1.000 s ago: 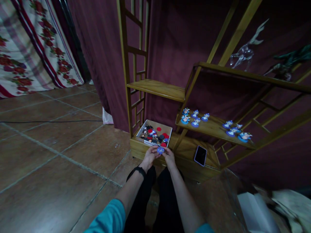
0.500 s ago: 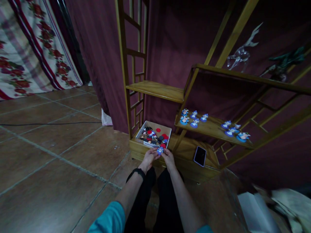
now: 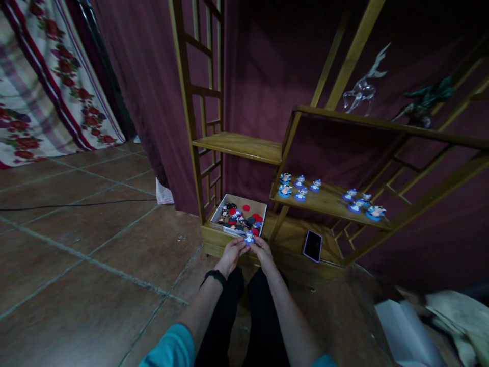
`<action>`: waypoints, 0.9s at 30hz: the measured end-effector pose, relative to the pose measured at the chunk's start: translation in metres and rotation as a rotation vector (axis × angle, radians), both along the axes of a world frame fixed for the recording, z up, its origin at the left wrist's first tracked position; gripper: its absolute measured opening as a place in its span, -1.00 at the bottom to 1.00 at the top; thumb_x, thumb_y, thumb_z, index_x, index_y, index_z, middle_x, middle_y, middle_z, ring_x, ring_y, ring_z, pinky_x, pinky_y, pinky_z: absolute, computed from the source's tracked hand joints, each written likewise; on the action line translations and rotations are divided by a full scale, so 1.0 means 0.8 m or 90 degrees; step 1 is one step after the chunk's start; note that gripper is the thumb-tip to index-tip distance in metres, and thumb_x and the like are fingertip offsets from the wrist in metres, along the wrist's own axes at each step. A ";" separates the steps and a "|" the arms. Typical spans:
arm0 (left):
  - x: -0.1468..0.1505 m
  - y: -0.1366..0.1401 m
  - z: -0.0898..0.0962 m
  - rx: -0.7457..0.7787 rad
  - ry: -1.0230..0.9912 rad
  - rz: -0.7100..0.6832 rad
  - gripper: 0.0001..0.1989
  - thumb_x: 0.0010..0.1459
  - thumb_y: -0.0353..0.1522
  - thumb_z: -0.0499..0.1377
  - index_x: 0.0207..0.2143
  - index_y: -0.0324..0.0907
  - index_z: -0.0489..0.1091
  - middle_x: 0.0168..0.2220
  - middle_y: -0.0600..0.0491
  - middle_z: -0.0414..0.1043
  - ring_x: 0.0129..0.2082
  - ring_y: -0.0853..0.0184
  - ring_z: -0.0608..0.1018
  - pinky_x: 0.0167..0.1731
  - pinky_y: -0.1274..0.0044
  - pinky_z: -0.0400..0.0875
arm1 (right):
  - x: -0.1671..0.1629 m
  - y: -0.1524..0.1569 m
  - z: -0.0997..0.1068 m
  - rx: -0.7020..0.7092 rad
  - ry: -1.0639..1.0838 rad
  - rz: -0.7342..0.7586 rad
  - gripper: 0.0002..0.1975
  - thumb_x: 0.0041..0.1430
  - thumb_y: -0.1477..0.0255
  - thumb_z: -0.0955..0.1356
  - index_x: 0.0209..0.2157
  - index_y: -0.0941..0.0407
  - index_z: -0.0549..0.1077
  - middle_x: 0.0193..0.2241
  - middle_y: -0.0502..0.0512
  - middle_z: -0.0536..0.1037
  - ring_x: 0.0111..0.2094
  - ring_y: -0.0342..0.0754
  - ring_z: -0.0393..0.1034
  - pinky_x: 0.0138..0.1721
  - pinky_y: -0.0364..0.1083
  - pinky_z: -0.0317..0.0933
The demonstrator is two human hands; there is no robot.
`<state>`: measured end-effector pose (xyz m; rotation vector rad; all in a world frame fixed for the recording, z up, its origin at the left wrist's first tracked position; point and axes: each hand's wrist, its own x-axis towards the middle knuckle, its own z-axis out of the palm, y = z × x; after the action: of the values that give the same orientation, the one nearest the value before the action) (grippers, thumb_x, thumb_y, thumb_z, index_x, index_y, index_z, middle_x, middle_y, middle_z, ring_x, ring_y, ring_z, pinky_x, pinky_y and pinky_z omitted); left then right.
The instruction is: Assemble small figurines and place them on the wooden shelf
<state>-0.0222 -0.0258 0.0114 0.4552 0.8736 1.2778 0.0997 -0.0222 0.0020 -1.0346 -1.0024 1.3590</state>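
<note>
A small purple-and-white figurine (image 3: 249, 238) on a round base is upright between my two hands. My left hand (image 3: 233, 253) grips it from the left, and my right hand (image 3: 262, 250) holds it from the right, fingertips on the base. Just beyond my hands stands a white cardboard box (image 3: 255, 202) with several figurines and red and black discs inside. On the shelf to the right, purple figurines (image 3: 300, 194) and blue-based figurines (image 3: 284, 190) stand in a left group. Another group, with a blue-based figurine (image 3: 375, 212), stands further right.
A phone (image 3: 313, 246) lies on the lower board of the wooden shelf unit (image 3: 240, 146). A clear glass deer (image 3: 361, 94) and a dark green ornament (image 3: 424, 104) stand on the upper shelf. A cable (image 3: 76, 205) crosses the tiled floor at left.
The figurine now stands more upright between my fingers, its front showing more. My view has shifted slightly, so the shelf appears further left. Both hands still hold the figurine.
</note>
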 end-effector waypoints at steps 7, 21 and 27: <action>-0.002 -0.002 0.002 0.005 -0.002 0.000 -0.78 -0.07 -0.61 0.20 -0.31 -0.29 0.40 -0.45 -0.01 0.46 -0.45 0.42 0.53 -0.31 0.56 0.45 | 0.000 0.000 0.002 -0.004 0.015 0.011 -0.62 -0.21 0.31 0.41 -0.25 0.10 0.45 -0.22 0.08 0.53 -0.20 0.03 0.40 -0.21 -0.04 0.29; -0.001 0.000 0.001 -0.010 0.006 0.007 -0.82 -0.06 -0.62 0.19 -0.33 -0.32 0.41 -0.41 -0.05 0.49 -0.41 0.39 0.54 -0.24 0.53 0.43 | 0.000 -0.011 0.018 -0.004 -0.017 0.025 -0.62 -0.20 0.27 0.42 -0.26 0.11 0.47 -0.33 0.05 0.54 -0.31 -0.01 0.39 -0.28 -0.07 0.25; -0.004 0.000 -0.002 0.011 0.006 -0.007 -0.78 -0.10 -0.58 0.25 -0.32 -0.31 0.40 -0.38 -0.06 0.50 -0.38 0.38 0.54 -0.22 0.52 0.42 | 0.001 -0.012 0.016 0.006 -0.035 0.035 -0.61 -0.17 0.24 0.41 -0.26 0.12 0.46 -0.29 0.07 0.53 -0.26 0.01 0.38 -0.26 -0.06 0.24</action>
<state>-0.0250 -0.0260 0.0099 0.4804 0.8676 1.2742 0.1006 -0.0317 0.0145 -1.0485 -1.0834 1.3764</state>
